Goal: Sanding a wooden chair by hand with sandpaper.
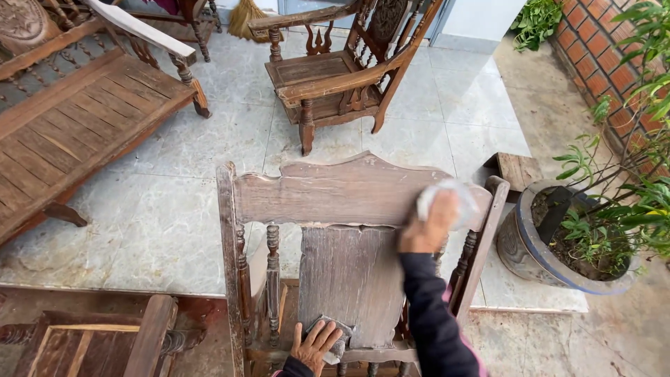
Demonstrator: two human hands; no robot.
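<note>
Illumination is soft, even daylight with no single strong source; the pale marbled floor tiles [174, 209] show a mild sheen rather than hard glare, and shadows under the weathered grey-brown wooden chair back [349, 209] and the dark carved wooden armchair [335, 77] are faint and diffuse. Focus is sharp across most of the frame, with slight motion blur on the white crumpled cloth [447, 195] and softness in the green potted foliage [628, 209] at the right edge. Wide-angle distortion bends lines toward the frame corners.

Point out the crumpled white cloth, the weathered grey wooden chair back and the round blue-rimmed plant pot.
crumpled white cloth [447, 197], head view, on its bunched middle above the right hand.
weathered grey wooden chair back [328, 192], head view, on the top rail.
round blue-rimmed plant pot [525, 237], head view, on its left rim.
</note>
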